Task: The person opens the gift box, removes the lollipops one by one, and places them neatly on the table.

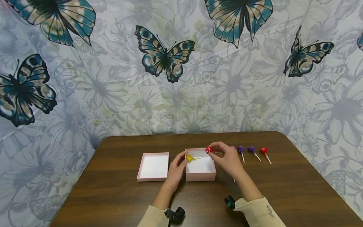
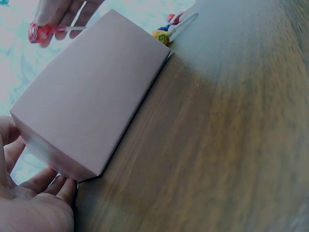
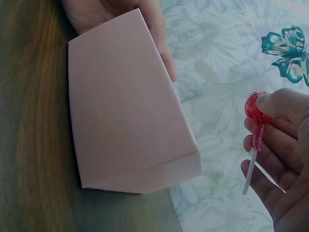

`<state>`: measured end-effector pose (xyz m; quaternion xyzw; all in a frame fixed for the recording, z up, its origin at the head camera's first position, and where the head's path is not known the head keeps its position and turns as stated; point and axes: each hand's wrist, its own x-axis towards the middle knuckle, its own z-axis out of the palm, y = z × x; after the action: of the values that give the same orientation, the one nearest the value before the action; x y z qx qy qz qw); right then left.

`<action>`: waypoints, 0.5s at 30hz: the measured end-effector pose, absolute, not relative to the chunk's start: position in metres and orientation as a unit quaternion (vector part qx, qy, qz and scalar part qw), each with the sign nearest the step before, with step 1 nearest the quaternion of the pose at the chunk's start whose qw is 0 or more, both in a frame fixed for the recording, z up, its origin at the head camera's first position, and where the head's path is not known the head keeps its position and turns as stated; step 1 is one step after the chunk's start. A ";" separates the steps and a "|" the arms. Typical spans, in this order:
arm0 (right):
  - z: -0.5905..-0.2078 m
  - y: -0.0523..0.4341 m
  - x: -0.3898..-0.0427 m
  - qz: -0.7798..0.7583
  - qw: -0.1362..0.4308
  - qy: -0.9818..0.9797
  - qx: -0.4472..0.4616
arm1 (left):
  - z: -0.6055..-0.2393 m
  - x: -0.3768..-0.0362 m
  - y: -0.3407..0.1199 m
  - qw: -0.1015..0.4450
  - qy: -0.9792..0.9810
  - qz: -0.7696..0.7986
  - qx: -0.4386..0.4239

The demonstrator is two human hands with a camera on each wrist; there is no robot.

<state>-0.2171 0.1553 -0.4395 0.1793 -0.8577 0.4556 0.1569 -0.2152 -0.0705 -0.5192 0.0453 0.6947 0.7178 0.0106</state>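
Observation:
An open pink box [image 1: 200,176] with a white inside stands on the table. My left hand [image 1: 177,168] holds its left side, fingertips at the rim. Inside lies a yellow lollipop [image 1: 189,158], near the left fingertips. My right hand [image 1: 227,157] pinches a red-wrapped lollipop [image 1: 208,150] by its head over the box's right rim; its white stick shows in the right wrist view. Right of that hand lie two purple lollipops [image 1: 241,149] and a red one [image 1: 264,150]. A pink lollipop [image 1: 233,147] is mostly hidden by the hand.
Left of the box lies its shallow pink lid [image 1: 153,167], white inside up. In the left wrist view a yellow lollipop [image 2: 161,37] rests on the table beyond the box's right end. A butterfly-printed cloth [image 1: 175,104] hangs behind the brown table [image 1: 113,195].

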 end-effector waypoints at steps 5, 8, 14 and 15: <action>-0.439 0.162 -0.215 0.466 0.161 -0.854 0.163 | -0.519 -0.214 -0.071 0.012 0.693 0.719 0.046; -0.439 0.167 -0.213 0.465 0.164 -0.857 0.150 | -0.518 -0.214 -0.071 0.014 0.694 0.718 0.044; -0.440 0.178 -0.211 0.465 0.181 -0.856 0.134 | -0.518 -0.214 -0.071 0.017 0.694 0.718 0.046; -0.439 0.181 -0.210 0.466 0.185 -0.856 0.130 | -0.519 -0.215 -0.071 0.016 0.694 0.718 0.048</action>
<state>-0.2105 0.1808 -0.4395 0.1300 -0.8556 0.4657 0.1849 -0.2146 -0.0712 -0.5189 0.0483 0.6939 0.7182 0.0159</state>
